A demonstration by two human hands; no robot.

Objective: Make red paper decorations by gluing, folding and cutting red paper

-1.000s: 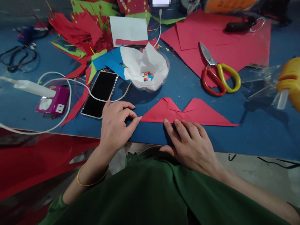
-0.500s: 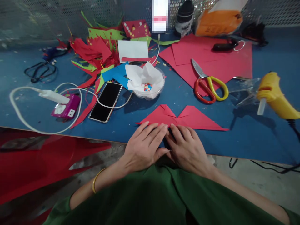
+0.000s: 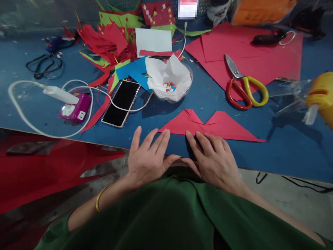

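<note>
A folded piece of red paper (image 3: 223, 125) lies flat near the front edge of the blue table, with two peaks and a notch between them. My left hand (image 3: 148, 156) rests at its lower left edge, fingers stretched and spread, fingertips touching the paper's left end. Along the lower middle edge, the fingertips of my right hand (image 3: 213, 156) press on the paper, fingers extended. Both thumbs point inward, their tips close together at the table edge. Beyond the paper stands a clear bowl (image 3: 188, 81) lined with white tissue, holding small coloured paper bits.
Scissors (image 3: 239, 83) with red and yellow handles lie on red paper sheets (image 3: 260, 55). A yellow glue gun (image 3: 322, 97) is at the right. To the left are a phone (image 3: 121, 104), a purple power adapter (image 3: 78, 106) with a looping white cable, and a heap of paper scraps (image 3: 104, 43).
My left hand has slid left along the paper's lower edge, away from my right hand, and its fingers have spread. The view has shifted, so the table things appear higher.
</note>
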